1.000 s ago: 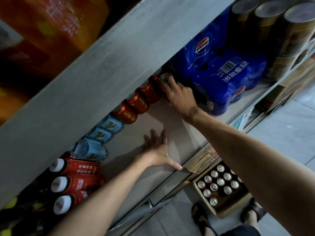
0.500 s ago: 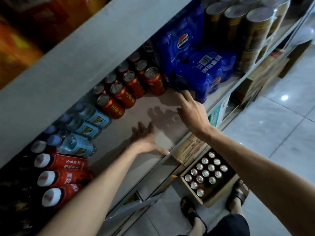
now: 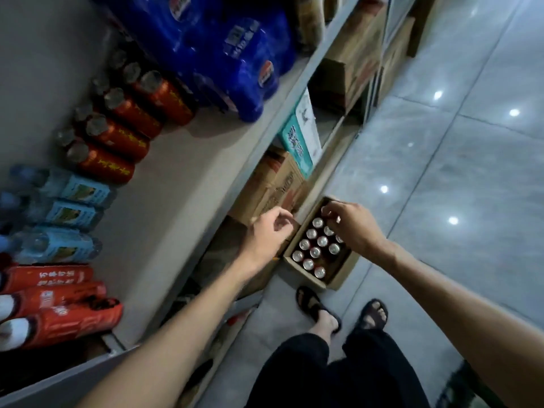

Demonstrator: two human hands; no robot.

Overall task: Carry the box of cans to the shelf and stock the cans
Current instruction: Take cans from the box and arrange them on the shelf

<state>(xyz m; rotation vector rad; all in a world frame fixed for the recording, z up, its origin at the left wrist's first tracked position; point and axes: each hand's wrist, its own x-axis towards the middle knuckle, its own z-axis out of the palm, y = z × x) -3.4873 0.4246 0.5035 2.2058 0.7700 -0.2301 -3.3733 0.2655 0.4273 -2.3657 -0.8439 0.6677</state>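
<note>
An open cardboard box (image 3: 338, 282) stands on the tiled floor at the foot of the shelf, with several silver-topped cans (image 3: 315, 251) upright inside. My right hand (image 3: 353, 228) is over the box's far end, fingertips curled down onto can tops; whether it grips one I cannot tell. Just left of the box, over its left edge, my left hand (image 3: 269, 232) hovers with loosely bent fingers and holds nothing. On the grey shelf board (image 3: 182, 178) two rows of red cans (image 3: 126, 116) stand at the back, with bare board in front.
Blue Pepsi multipacks (image 3: 229, 54) sit right of the red cans; water bottles (image 3: 73, 213) and red bottles (image 3: 59, 301) sit left. Cardboard cartons (image 3: 273, 178) fill the space under the shelf. My sandalled feet (image 3: 318, 307) stand just before the box. Tiled floor (image 3: 456, 172) stretches right.
Both hands left the shelf board and dropped to the box on the floor. The view tilted down, so the box and feet now sit mid-frame.
</note>
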